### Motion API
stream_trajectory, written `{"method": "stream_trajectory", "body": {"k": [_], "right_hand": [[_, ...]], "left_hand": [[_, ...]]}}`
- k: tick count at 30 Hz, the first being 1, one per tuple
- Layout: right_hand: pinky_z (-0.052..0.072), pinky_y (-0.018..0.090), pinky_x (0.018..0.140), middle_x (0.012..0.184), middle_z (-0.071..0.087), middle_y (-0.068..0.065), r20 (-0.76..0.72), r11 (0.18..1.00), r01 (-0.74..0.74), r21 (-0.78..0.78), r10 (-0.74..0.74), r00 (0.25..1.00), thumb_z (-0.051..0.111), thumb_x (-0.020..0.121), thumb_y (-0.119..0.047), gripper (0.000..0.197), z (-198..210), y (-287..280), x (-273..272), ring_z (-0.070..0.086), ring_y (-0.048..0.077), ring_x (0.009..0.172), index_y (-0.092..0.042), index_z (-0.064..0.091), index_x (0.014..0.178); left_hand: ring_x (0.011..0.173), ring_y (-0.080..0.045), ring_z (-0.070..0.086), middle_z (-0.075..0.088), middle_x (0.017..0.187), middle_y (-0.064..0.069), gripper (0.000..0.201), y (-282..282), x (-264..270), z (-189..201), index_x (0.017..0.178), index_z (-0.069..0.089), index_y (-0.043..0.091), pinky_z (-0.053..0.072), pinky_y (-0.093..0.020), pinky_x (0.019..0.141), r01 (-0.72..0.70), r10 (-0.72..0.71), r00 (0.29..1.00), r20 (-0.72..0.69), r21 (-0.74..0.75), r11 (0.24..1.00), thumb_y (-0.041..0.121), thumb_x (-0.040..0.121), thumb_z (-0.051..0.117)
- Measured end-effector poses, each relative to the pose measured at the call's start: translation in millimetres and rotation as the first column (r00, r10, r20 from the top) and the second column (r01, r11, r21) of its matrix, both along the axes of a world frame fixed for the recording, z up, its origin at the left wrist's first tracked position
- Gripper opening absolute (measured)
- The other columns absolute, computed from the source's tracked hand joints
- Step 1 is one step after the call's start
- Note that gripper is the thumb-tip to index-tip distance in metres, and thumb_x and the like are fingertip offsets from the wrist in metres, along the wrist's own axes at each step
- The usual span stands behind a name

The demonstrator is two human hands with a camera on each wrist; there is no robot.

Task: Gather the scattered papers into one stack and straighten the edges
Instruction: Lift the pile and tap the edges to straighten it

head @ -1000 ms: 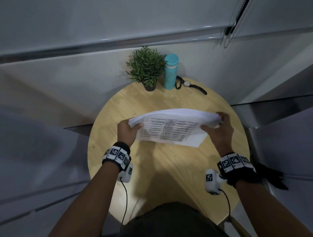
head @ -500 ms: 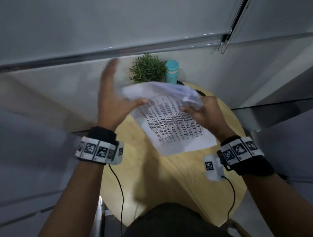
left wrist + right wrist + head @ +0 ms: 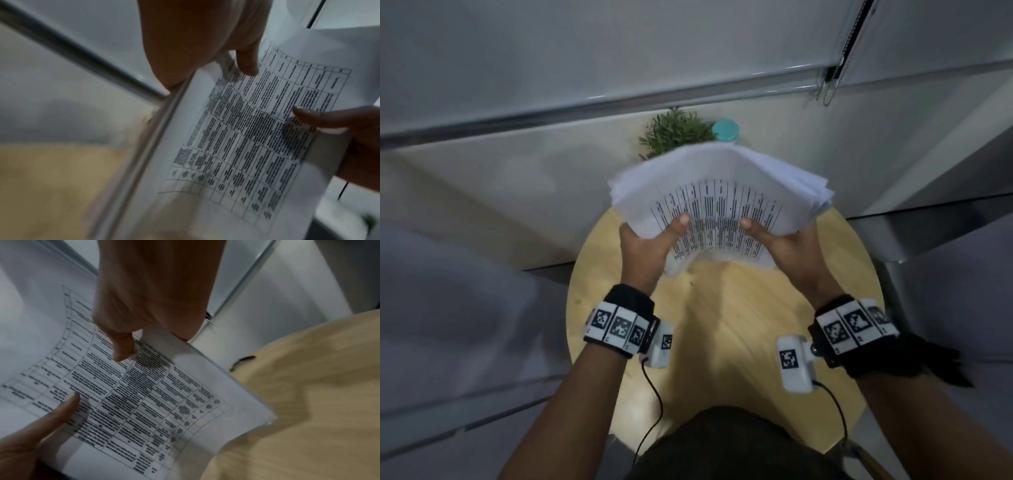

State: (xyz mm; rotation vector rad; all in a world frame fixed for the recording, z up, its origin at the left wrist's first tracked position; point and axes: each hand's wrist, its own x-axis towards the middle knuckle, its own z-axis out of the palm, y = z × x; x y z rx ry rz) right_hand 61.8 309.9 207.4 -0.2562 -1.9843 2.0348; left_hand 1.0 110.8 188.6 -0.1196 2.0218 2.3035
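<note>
A stack of white papers point(image 3: 722, 192) with a printed table on the near sheet stands on edge above the round wooden table point(image 3: 722, 342), its top curling away from me. My left hand point(image 3: 650, 240) grips the stack's left edge with the thumb on the printed face. My right hand point(image 3: 780, 243) grips the right edge the same way. In the left wrist view the left thumb presses the printed papers point(image 3: 257, 129); the right thumb enters from the right. The right wrist view shows the papers point(image 3: 144, 394) held over the table point(image 3: 308, 418).
A small green plant point(image 3: 674, 135) and a teal bottle point(image 3: 726, 130) stand at the table's far edge, partly hidden behind the papers. A grey wall with a metal rail point(image 3: 619, 102) runs behind. A dark strap point(image 3: 242, 361) lies on the table's far side.
The papers were lifted off the table and turned upright. The left hand, open and raised half a second ago, has come back to grip the left edge; both hands now hold the stack.
</note>
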Motion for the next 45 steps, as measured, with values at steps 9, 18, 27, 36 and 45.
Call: {"method": "stream_trajectory", "body": {"k": [9, 18, 27, 36, 45], "right_hand": [[0.055, 0.053, 0.088, 0.104, 0.074, 0.009, 0.386, 0.998, -0.009, -0.069, 0.035, 0.922, 0.087, 0.064, -0.006, 0.041, -96, -2, 25, 0.071, 0.026, 0.099, -0.031, 0.073, 0.094], [0.055, 0.046, 0.092, 0.109, 0.073, 0.005, 0.424, 0.997, 0.007, -0.072, 0.025, 0.905, 0.085, 0.069, -0.007, 0.045, -112, -3, 25, 0.069, 0.021, 0.102, -0.029, 0.068, 0.104], [0.055, 0.052, 0.088, 0.1, 0.069, 0.01, 0.444, 0.999, 0.007, 0.033, -0.021, 0.896, 0.081, 0.073, -0.002, 0.041, -114, 9, 23, 0.067, 0.028, 0.098, -0.034, 0.062, 0.091], [0.057, 0.048, 0.087, 0.105, 0.074, 0.009, 0.324, 0.988, 0.03, -0.15, 0.021, 0.946, 0.09, 0.058, -0.002, 0.055, -87, 3, 22, 0.072, 0.025, 0.098, -0.012, 0.069, 0.108], [0.058, 0.046, 0.086, 0.097, 0.076, 0.007, 0.356, 0.992, 0.048, -0.115, -0.004, 0.935, 0.088, 0.063, -0.003, 0.037, -86, 3, 18, 0.073, 0.022, 0.09, -0.023, 0.072, 0.089]], "left_hand": [[0.096, -0.024, 0.072, 0.077, 0.094, -0.003, 0.032, -14, 37, -83, 0.099, 0.071, 0.013, 0.059, -0.033, 0.072, 0.144, -0.105, 0.946, 0.307, -0.105, 0.984, 0.005, 0.071, 0.084], [0.089, -0.016, 0.073, 0.076, 0.094, -0.001, 0.029, -11, 28, -98, 0.095, 0.071, 0.02, 0.058, -0.034, 0.074, 0.118, -0.068, 0.945, 0.319, -0.142, 0.983, 0.006, 0.073, 0.083], [0.095, -0.023, 0.073, 0.077, 0.097, -0.005, 0.039, -6, 28, -82, 0.098, 0.071, 0.015, 0.06, -0.04, 0.077, 0.133, -0.097, 0.963, 0.252, -0.129, 0.983, 0.012, 0.064, 0.089], [0.055, -0.009, 0.049, 0.049, 0.055, 0.011, 0.036, 26, 20, -12, 0.059, 0.048, 0.014, 0.043, -0.024, 0.055, -0.288, 0.285, 0.955, 0.08, 0.031, 0.957, 0.026, 0.087, 0.067], [0.07, -0.018, 0.059, 0.06, 0.072, 0.003, 0.018, 19, 19, -23, 0.078, 0.059, 0.011, 0.051, -0.034, 0.064, -0.278, 0.277, 0.961, 0.017, 0.067, 0.958, 0.027, 0.084, 0.063]]}}
